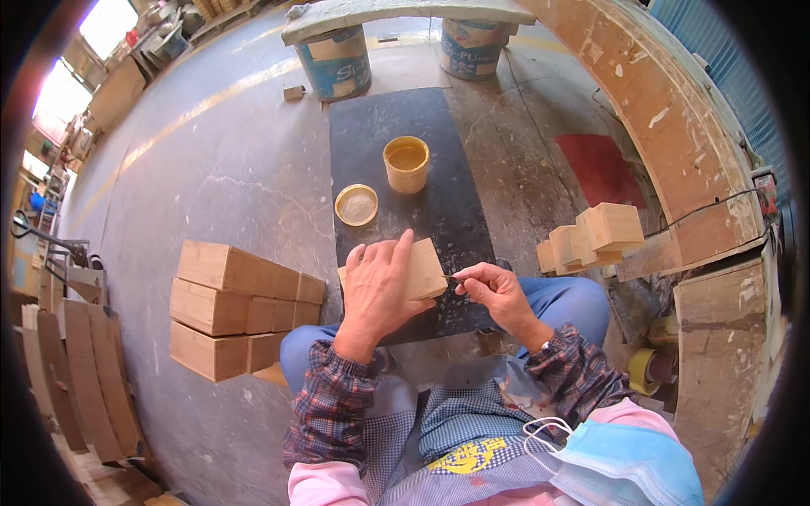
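Observation:
A pale wooden block (428, 268) is above my lap, its right end towards my right hand. My left hand (375, 282) lies across the top of the block and grips it, fingers stretched over the far edge and thumb along the near side. Between thumb and forefinger my right hand (499, 295) pinches a thin dark tool (453, 279), whose tip meets the block's right end; its exact kind is too small to tell. Beyond the block stand a yellowish tub (407, 180) with brownish contents and a shallow round lid (356, 206) holding pale paste or powder.
Wooden blocks (215, 312) are stacked on the floor at my left, and several more (603, 229) at my right. A dark mat (380, 126) lies under the tub. Farther off, blue buckets (337, 63) carry a board (396, 15). A wooden panel (666, 110) borders the right side.

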`<action>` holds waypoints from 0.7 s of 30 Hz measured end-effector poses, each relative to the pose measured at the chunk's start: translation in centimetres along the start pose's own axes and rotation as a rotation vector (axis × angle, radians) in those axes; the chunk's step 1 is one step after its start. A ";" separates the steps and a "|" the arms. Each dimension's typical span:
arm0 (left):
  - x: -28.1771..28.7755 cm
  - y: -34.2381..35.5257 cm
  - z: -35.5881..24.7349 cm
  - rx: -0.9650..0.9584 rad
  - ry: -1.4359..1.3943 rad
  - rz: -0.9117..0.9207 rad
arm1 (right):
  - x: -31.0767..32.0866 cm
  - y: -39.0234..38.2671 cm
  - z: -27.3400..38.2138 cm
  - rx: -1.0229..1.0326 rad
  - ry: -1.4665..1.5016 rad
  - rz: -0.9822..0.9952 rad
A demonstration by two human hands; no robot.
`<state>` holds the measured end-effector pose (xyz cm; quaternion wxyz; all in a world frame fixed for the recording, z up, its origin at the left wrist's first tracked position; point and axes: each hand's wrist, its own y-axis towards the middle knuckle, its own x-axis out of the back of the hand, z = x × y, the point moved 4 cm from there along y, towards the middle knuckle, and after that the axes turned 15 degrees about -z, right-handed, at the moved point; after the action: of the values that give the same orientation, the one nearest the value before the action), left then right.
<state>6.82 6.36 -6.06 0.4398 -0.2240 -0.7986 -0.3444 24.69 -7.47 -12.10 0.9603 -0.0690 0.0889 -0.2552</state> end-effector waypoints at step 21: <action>0.0 0.0 0.1 -0.018 -0.008 -0.037 | -0.1 0.8 4.6 0.394 -0.498 0.022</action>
<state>6.72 6.39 -6.09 0.4279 -0.2147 -0.8013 -0.3589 25.91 -6.27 -7.74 0.9502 0.0587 -0.1995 -0.2321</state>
